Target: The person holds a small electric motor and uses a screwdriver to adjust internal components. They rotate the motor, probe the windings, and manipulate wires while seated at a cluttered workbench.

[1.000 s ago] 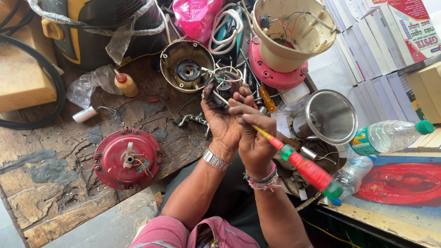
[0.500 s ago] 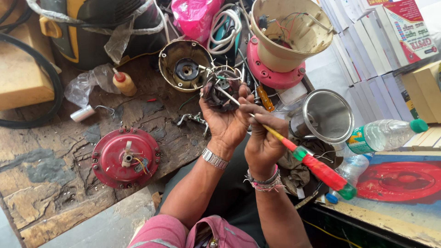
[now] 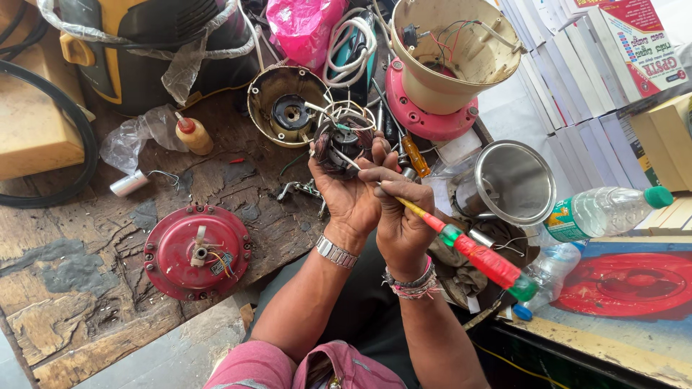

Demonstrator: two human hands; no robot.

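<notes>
Two hands were busy over the messy wooden table point(image 3: 86, 288), and only one camera, worn on the head, looked down at them.

From that head view, the left hand point(image 3: 351, 189) was curled tight around a small motor coil point(image 3: 344, 138), a round lump wound with copper wire. It sat up in the fingers, above the palm, just in front of the round metal cap point(image 3: 288, 106). The right hand point(image 3: 395, 209) was clenched around a long screwdriver point(image 3: 461, 246) with a red and green handle. Its thin tip reached into the coil, and the handle stuck out toward the clear water bottle point(image 3: 602, 210).

A second before, the hands were lower and more to the right, with the tip hardly at the coil. Half a second before, they had gone up a bit. Now the coil was lifted closer to the metal cap and the tip lay deeper across it. The handle had swung with it, a little farther from the bottle cap. To me, that looked like the person was digging or prying at the wires inside, and was right in the middle of it.

Nothing else had moved. A red round cover point(image 3: 196, 251) lay flat on the left of the table, well apart. A shiny steel cup point(image 3: 513, 181) lay on its side near the right hand.
</notes>
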